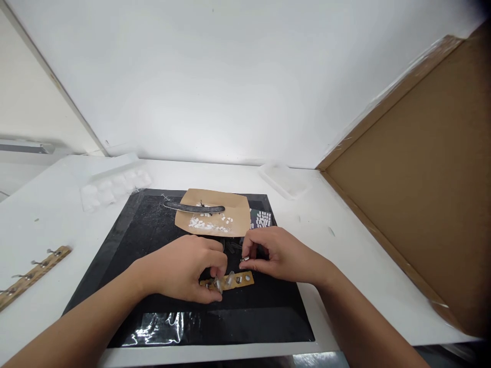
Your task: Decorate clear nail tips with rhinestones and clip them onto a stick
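Note:
A short wooden strip (245,279) with several small shiny and white pieces on top lies on the black mat (280,312). My left hand (187,268) is closed over the strip's left end, thumb and fingers pinching a small clear, shiny piece (218,284). Above the strip's right end, my right hand (274,254) pinches a small metallic and white piece (245,258) between thumb and fingertip. Its exact kind is too small to make out. Behind the hands, a brown paper tray (238,204) holds white bits and a dark curved nail file (194,208).
Beside the tray is a dark sheet with white tabs (263,219). Another wooden strip with metal posts (34,273) lies at left. Clear plastic trays (115,189) and a clear lid (286,180) stand at the back. A cardboard panel (414,179) borders the right side.

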The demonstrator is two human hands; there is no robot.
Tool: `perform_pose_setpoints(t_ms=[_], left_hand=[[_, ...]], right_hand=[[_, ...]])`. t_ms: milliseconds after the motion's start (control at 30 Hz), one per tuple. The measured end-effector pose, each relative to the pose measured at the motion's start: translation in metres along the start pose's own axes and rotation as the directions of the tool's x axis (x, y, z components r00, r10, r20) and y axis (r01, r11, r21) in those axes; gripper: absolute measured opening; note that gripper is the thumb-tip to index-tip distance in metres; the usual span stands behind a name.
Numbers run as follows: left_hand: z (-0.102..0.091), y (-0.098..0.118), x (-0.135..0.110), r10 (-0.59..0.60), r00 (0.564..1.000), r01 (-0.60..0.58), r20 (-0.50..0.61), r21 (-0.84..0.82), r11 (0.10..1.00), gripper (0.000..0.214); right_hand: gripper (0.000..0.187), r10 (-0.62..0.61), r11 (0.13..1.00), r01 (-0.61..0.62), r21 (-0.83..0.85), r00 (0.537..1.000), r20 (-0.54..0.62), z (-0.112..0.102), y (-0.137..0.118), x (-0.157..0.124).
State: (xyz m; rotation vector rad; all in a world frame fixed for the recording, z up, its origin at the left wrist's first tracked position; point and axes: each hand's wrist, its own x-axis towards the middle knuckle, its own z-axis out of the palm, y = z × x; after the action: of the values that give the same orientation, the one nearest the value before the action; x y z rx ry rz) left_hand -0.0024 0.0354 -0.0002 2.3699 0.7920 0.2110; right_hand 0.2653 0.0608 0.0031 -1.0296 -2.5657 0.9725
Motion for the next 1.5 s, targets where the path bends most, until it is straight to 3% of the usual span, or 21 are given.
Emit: perform_pose_setpoints(t_ms=[733, 967, 1233, 1500], left_hand=[[-0.004, 0.003, 0.0, -0.017, 1.0, 0.017, -0.002, -0.016, 1.0, 0.025], [-0.008, 0.001, -0.001, -0.015, 1.0, 0.015, 0.004, -0.026, 1.0, 0.015], [-0.014, -0.004, -0.001, 0.016, 0.998, -0.008, 0.054, -0.149, 0.989, 0.001], [-0.023, -0.006, -0.006, 0.005, 0.998, 0.009, 0.057, -0.243, 0.97, 0.012]], right_hand=[[0.015, 0.003, 1.0, -0.003, 0.015, 1.0, 0.004, 0.0, 0.0, -0.001], [0.014, 0.004, 1.0, -0.004, 0.011, 1.0, 0.002, 0.0, 0.0, -0.001], [0.015, 0.006, 1.0, -0.006, 0.003, 1.0, 0.01, -0.002, -0.001, -0.001], [0.015, 0.007, 1.0, -0.007, 0.008, 1.0, 0.0, -0.002, -0.002, -0.001]])
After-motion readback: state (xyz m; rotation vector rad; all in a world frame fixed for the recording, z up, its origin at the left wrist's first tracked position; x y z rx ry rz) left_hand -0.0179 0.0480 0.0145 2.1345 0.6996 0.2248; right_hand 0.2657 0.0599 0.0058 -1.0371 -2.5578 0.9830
